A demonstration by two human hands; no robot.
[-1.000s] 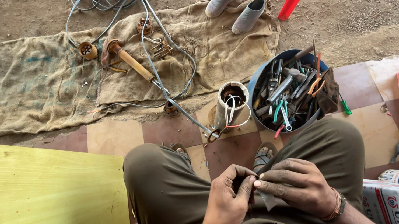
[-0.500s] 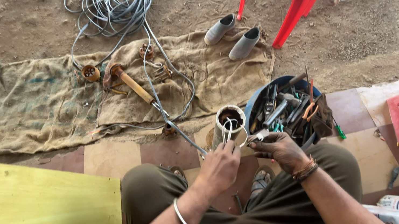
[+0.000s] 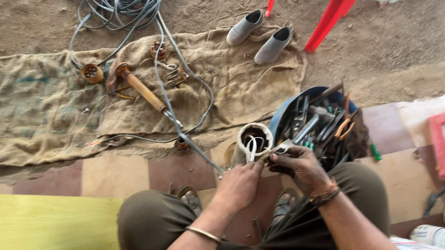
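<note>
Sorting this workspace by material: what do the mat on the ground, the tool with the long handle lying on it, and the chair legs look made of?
The mat looks like coarse woven jute sacking, tan and wrinkled. The tool handle appears to be bare wood, light brown and matte. The chair legs seem moulded plastic, glossy and uniformly red.

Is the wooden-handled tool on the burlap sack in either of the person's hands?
No, the wooden-handled tool lies on the burlap sack, apart from both hands.

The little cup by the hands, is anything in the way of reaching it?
Nothing visible. The left hand and right hand sit side by side right below the small cup, pinching a small metal piece. The tool bucket stands beside the cup, not in front.
</note>
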